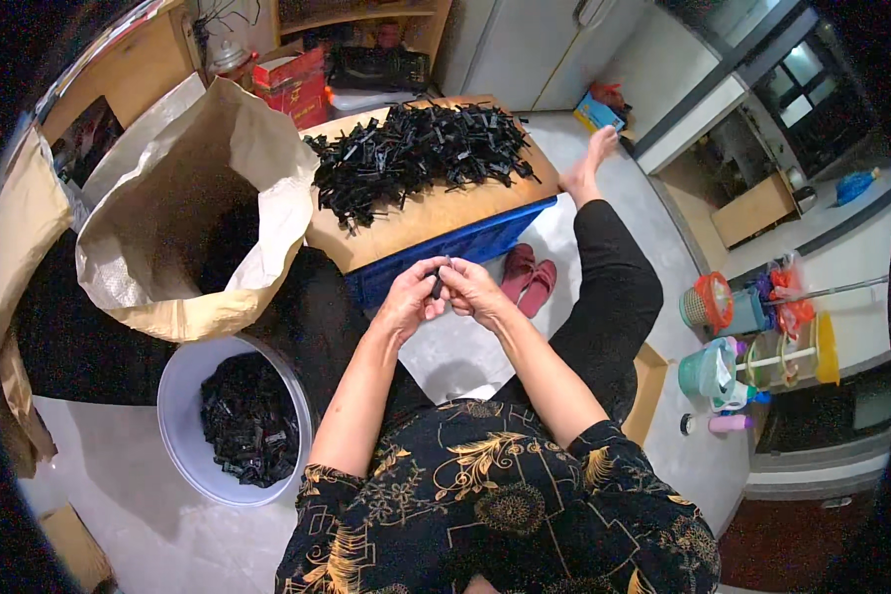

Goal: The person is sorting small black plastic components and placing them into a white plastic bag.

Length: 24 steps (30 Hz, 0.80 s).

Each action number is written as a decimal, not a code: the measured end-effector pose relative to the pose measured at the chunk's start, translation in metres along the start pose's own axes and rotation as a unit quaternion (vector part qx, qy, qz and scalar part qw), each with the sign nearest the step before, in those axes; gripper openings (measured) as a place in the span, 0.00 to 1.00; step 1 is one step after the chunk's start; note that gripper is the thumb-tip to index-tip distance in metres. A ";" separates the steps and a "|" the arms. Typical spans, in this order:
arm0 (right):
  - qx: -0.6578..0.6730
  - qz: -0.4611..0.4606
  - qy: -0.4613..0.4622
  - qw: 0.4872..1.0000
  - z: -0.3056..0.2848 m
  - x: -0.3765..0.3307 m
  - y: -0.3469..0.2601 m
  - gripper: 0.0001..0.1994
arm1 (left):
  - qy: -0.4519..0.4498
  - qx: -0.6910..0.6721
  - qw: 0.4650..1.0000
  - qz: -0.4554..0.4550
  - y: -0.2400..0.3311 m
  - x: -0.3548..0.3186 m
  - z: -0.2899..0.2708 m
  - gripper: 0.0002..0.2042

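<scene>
Close together in front of me, both hands are closed on one small black plastic piece (436, 286). My left hand (409, 297) holds it between thumb and fingers. My right hand (474, 291) pinches at its upper end; the fingers partly cover it, so its exact shape is hidden. Just beyond, a heap of similar black plastic pieces (421, 158) lies on a wooden board (398, 236), which rests on a blue crate (475, 244). To my left, a white bucket (175, 441) contains many black pieces (247, 421).
A large open woven sack (158, 282) stands at the left, behind the bucket. Red slippers (530, 282) lie on the floor beside the crate. A red box (292, 87) is at the back. Baskets and bottles, including a teal tub (705, 369), are at the right.
</scene>
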State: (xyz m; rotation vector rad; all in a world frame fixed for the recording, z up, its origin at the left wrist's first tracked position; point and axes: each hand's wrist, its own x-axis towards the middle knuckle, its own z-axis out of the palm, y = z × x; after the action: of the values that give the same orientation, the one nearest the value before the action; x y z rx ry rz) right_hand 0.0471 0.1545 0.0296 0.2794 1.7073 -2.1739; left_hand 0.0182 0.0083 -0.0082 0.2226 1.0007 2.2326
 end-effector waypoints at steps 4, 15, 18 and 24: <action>-0.047 0.006 0.006 0.999 -0.003 -0.002 -0.003 0.08 | 0.033 0.082 0.996 -0.014 0.002 -0.002 0.006 0.14; -0.121 -0.010 0.011 0.993 -0.011 0.011 0.009 0.08 | 0.011 0.200 0.980 0.002 0.005 -0.016 0.007 0.19; -0.199 -0.066 -0.005 0.978 -0.017 0.015 0.016 0.10 | 0.036 0.254 0.966 0.019 -0.001 -0.016 0.009 0.19; -0.154 -0.104 -0.031 0.982 -0.021 0.027 0.031 0.08 | 0.122 0.371 0.917 0.083 -0.008 -0.014 0.012 0.16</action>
State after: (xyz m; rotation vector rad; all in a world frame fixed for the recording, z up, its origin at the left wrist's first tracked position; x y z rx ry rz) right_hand 0.0331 0.1636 -0.0136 -0.0510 2.0805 -1.9869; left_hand 0.0381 0.0102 -0.0037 0.3729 2.0111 1.9464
